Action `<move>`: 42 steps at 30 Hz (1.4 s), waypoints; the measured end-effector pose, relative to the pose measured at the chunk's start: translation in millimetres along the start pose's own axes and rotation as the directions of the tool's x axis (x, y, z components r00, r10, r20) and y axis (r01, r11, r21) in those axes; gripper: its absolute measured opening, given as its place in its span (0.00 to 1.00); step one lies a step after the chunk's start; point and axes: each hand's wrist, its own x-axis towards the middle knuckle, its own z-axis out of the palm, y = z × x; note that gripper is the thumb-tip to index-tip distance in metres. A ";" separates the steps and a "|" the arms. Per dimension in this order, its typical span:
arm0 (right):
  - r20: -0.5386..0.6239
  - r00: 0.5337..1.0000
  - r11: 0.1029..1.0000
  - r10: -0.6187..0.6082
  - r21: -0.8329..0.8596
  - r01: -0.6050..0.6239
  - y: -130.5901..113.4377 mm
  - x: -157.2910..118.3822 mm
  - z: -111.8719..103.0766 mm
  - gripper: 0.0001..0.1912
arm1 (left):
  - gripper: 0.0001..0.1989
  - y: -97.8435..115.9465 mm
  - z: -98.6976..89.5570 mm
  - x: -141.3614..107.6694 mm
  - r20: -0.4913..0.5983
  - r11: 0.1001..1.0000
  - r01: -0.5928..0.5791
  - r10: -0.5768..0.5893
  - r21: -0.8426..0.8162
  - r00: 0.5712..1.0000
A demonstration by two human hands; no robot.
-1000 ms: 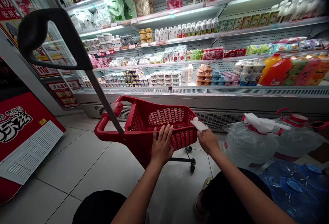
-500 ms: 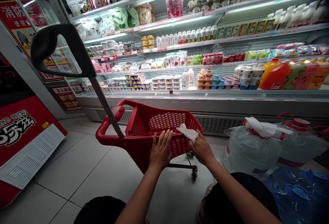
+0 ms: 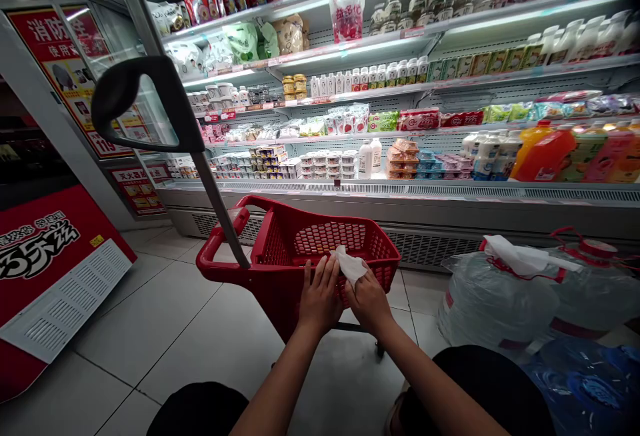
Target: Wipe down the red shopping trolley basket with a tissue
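Observation:
A red shopping cart [image 3: 280,289] with perforated basket walls stands in front of me. My left hand [image 3: 321,295] lies flat against the basket's near side, fingers extended up to the rim, holding nothing. Just right of it, my right hand [image 3: 367,297] grips a crumpled white cloth or tissue [image 3: 350,266] at the near rim. The white piece sticks up over the rim between the two hands. My right fingertips are partly hidden by it.
A refrigerated shelf [image 3: 310,187] with dairy and drinks spans the back. Large wrapped water bottles [image 3: 495,303] and blue bottles [image 3: 590,383] stand at right. A black handle [image 3: 183,109] on a pole rises at left, near a red freezer [image 3: 55,269].
My right hand and the white piece have moved left along the rim, closer to my left hand. The view has shifted slightly. My left hand still rests on the cart side.

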 end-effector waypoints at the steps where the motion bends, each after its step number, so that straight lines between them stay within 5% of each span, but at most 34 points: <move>1: 0.009 1.000 1.000 -0.016 -0.006 0.016 2.9 -1.3 -2.1 0.27 | 0.41 -1.1 -0.4 -0.7 0.004 1.000 -0.009 0.009 -0.001 1.000; 5: 0.046 0.999 0.998 -0.018 -0.059 0.021 53.5 -15.5 -21.0 0.27 | 0.42 -4.6 -2.5 -3.6 0.012 0.999 -0.040 0.040 -0.005 0.999; 11: 0.032 0.969 0.960 0.247 -0.142 -0.240 131.5 -34.8 -37.9 0.30 | 0.43 -2.3 -3.9 -2.6 0.012 0.999 -0.033 0.033 -0.008 0.999; 15: -0.005 0.958 0.953 0.287 -0.098 -0.286 106.1 -28.6 -25.2 0.29 | 0.43 1.7 -2.8 1.0 0.020 1.000 -0.020 0.019 0.021 1.000; 20: 0.008 0.995 0.994 0.097 0.053 -0.098 22.1 -8.6 3.2 0.29 | 0.41 4.8 0.6 5.9 0.019 1.000 0.000 0.000 0.016 1.000; 22: 0.006 0.999 0.996 0.053 0.073 -0.053 6.1 -4.0 8.5 0.31 | 0.41 3.4 1.0 6.2 0.014 1.000 0.004 -0.004 0.009 1.000; 27: 0.042 0.997 0.998 -0.062 0.009 0.061 42.6 -9.9 -3.3 0.29 | 0.44 -3.5 -1.2 3.1 0.030 0.999 -0.032 0.033 -0.011 0.999; 32: 0.043 0.993 0.991 0.108 -0.085 -0.104 107.8 -21.9 -23.5 0.28 | 0.45 -3.8 -2.7 2.6 0.036 1.000 -0.022 0.022 -0.007 0.999; 35: 0.060 0.976 0.974 0.211 -0.096 -0.205 124.1 -21.7 -26.8 0.29 | 0.45 -2.2 -3.0 3.5 0.045 1.000 -0.022 0.022 -0.002 0.999; 38: 0.054 0.970 0.970 0.236 -0.076 -0.232 108.1 -13.1 -20.3 0.29 | 0.45 -0.6 -2.3 4.5 0.050 1.000 -0.018 0.017 0.008 0.999; 42: 0.023 0.997 0.996 0.078 0.033 -0.079 47.1 2.7 -1.9 0.28 | 0.45 0.7 -1.1 5.7 0.038 1.000 0.002 -0.002 0.006 0.999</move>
